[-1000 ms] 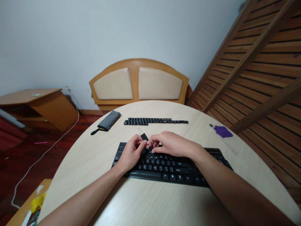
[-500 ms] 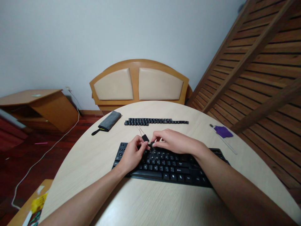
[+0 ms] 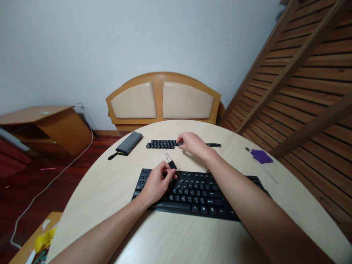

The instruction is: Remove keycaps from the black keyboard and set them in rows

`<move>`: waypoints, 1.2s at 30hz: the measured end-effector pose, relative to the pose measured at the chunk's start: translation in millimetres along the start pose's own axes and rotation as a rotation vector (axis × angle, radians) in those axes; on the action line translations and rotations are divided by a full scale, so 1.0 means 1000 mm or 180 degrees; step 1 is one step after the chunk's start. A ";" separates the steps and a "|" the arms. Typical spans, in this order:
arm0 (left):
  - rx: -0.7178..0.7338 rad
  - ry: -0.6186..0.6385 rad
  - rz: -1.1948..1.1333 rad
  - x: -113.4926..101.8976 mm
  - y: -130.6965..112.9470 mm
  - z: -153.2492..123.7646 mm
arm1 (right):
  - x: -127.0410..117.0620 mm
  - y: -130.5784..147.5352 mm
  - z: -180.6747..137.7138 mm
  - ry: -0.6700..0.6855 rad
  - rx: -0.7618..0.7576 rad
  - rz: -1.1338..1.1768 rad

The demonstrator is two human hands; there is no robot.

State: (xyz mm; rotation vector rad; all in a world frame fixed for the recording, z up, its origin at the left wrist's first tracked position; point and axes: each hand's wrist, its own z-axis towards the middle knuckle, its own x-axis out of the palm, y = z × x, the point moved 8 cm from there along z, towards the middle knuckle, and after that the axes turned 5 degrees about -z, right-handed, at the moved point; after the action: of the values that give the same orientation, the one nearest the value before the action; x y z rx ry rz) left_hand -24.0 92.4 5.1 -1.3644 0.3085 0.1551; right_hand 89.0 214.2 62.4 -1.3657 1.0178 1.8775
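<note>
A black keyboard (image 3: 200,192) lies on the round light-wood table (image 3: 110,183) in front of me. My left hand (image 3: 156,183) rests over the keyboard's upper left part, fingers pinched on a black binder clip (image 3: 172,164) with wire handles. My right hand (image 3: 192,143) reaches to the far side of the table, its fingers closed at a row of loose black keycaps (image 3: 162,144) laid out in lines. What its fingertips hold, if anything, is hidden.
A grey pouch (image 3: 128,142) lies at the far left of the table. A purple cloth with a thin stick (image 3: 260,156) sits at the right. A padded wooden chair back (image 3: 162,99) stands behind the table. A slatted wooden frame (image 3: 302,73) leans at the right. A white cable (image 3: 49,179) runs across the floor.
My right hand has left the keyboard and moved away to the row of loose keycaps. My left hand stays on the keyboard with the binder clip.
</note>
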 end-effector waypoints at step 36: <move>-0.0011 0.0062 0.0021 0.001 0.000 0.000 | 0.053 -0.017 0.003 -0.0293 0.0259 -0.0342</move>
State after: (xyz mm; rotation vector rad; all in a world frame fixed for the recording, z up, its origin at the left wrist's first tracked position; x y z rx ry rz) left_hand -23.4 92.0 4.4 -1.3690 0.3292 0.1479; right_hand 85.7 227.2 8.3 -1.2506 0.9457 1.7833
